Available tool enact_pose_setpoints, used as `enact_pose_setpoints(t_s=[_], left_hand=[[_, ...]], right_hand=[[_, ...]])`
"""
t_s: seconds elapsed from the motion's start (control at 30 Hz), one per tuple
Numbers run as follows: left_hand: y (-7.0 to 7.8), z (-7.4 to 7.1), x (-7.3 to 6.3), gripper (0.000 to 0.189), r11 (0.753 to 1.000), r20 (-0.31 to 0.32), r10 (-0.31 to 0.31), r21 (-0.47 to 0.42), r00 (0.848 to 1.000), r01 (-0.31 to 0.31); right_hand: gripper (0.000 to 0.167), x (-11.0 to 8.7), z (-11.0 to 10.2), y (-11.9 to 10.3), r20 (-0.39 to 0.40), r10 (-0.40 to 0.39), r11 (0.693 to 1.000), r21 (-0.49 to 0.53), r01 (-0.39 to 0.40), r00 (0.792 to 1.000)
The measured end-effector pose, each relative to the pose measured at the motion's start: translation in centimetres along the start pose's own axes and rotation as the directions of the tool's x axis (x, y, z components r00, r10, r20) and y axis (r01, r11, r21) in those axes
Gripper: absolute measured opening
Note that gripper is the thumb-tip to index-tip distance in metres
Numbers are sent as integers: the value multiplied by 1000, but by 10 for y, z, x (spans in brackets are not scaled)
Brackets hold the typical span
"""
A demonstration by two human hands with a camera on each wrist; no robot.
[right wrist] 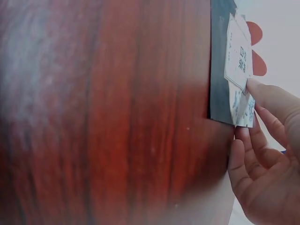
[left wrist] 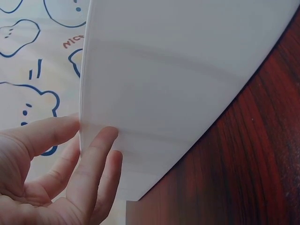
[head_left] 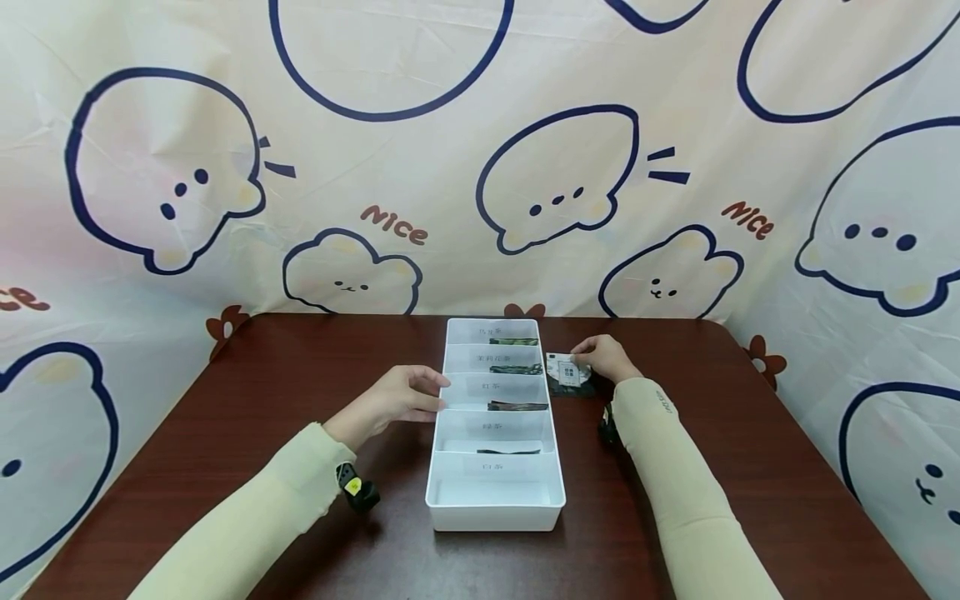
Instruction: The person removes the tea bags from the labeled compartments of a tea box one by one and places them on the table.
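Pick-up apparently being done | white-tea sachet (head_left: 567,377), on wooden table (head_left: 750,417) just right of compartmented tray (head_left: 495,518), being pinched by right hand (head_left: 611,360) | tray being touched by left hand (head_left: 397,396), fingers apart | lift seemingly being called for

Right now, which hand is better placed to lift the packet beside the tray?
Right hand, I'd say: it pinches the packet. The left hand is across the tray, at its left wall, so it would probably have to reach over.

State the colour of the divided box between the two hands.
The divided box is white; it shows best in the head view.
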State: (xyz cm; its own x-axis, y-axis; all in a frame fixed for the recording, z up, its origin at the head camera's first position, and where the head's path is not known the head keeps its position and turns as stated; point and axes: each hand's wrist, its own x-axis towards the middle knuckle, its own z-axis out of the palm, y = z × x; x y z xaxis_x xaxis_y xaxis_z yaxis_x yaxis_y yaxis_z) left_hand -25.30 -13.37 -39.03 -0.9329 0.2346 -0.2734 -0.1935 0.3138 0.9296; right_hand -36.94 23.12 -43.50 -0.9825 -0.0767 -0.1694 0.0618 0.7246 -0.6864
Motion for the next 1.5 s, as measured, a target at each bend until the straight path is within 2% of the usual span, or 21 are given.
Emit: enact_pose_setpoints(t_s=[0.73, 0.97, 1.07, 1.2, 1.3, 1.5], left_hand=[[0, 1, -1, 37, 1000, 3, 6, 16, 1000, -7], [1, 1, -1, 34, 1000, -15, -3, 16, 1000, 3], [0, 1, -1, 34, 1000, -11, 1, 17, 1000, -1], [0, 1, -1, 34, 1000, -6, 3, 14, 1000, -3], [-1, 0, -1, 35, 1000, -3, 4, 12, 1000, -4], [-1, 0, 0, 37, 1000, -5, 10, 24, 1000, -10]], right_hand=[[23, 1, 0, 2, 4, 30, 999, 27, -30, 1000], [25, 0, -2, 4, -18, -26, 999, 34, 27, 999], [29, -2, -4, 5, -31, -67, 994, 84, 70, 997], [38, -7, -11, -1, -47, -119, 968, 215, 127, 992], [42, -15, -17, -13, -69, -169, 933, 311, 183, 983], [48, -44, -30, -44, -128, -267, 865, 405, 296, 955]])
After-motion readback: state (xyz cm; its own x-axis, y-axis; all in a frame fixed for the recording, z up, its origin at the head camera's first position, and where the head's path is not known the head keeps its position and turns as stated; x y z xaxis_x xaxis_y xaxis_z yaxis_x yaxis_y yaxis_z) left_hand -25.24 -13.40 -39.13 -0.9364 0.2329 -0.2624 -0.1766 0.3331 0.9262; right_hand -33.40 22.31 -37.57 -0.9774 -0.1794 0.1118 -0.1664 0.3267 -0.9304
